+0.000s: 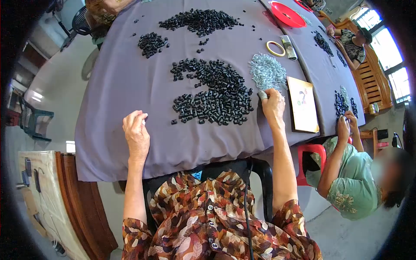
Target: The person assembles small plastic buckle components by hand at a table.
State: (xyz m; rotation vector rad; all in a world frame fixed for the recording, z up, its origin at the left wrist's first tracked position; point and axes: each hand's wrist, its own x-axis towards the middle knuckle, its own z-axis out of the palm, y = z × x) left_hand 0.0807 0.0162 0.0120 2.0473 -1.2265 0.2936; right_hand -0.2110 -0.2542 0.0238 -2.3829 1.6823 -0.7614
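My left hand (136,133) is over the near left part of the grey cloth (112,86), its fingers curled together; something small and pale shows at the fingertips, too small to name. On the right, my right hand (273,105) is at the near edge of a pile of small clear-grey pieces (267,73), fingers bent, with a grey cover on one fingertip. Whether it holds a piece is hidden. Between my hands lies a large pile of small black parts (216,93). A booklet (303,105) lies just right of my right hand.
More black parts (201,21) and a smaller heap (152,44) lie farther back. A yellow ring (275,49), a packet (288,47) and a red basin (287,14) are at the back right. A person in green (351,177) works at the right; another sits beyond.
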